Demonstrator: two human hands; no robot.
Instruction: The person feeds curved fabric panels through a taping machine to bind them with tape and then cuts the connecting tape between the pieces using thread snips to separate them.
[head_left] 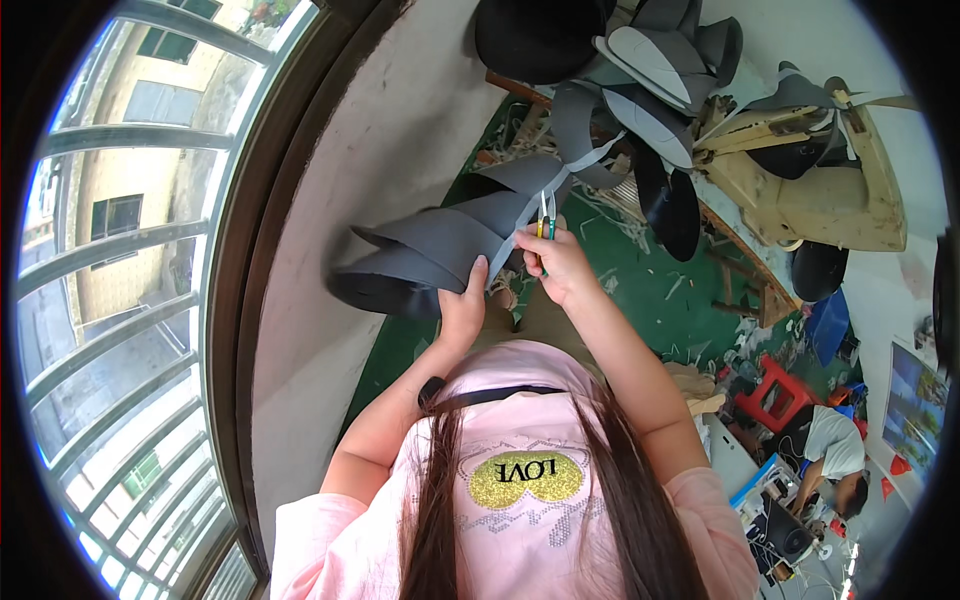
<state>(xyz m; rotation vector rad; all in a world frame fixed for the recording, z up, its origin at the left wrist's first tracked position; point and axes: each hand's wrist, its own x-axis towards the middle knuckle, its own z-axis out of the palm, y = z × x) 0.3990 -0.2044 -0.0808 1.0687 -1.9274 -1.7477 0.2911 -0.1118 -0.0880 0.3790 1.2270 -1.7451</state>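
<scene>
A string of dark grey curved pieces (455, 235), linked along a pale grey strip (508, 245), stretches from in front of me toward the work table. My left hand (463, 312) is closed on the near edge of these pieces, its thumb on top. Closed round small scissors (547, 227) with yellow and green handles is my right hand (558, 265). The blades point away from me, right beside the pale strip. Whether they touch the strip I cannot tell. The left fingers are partly hidden under the pieces.
Ahead, grey and black curved pieces (640, 70) are piled on a table beside a cream sewing machine (830, 200). Scraps litter the green floor (620, 270). A barred window (120, 240) and wall are at left. At right are a red stool (775, 395) and another person (835, 445) bent over a machine.
</scene>
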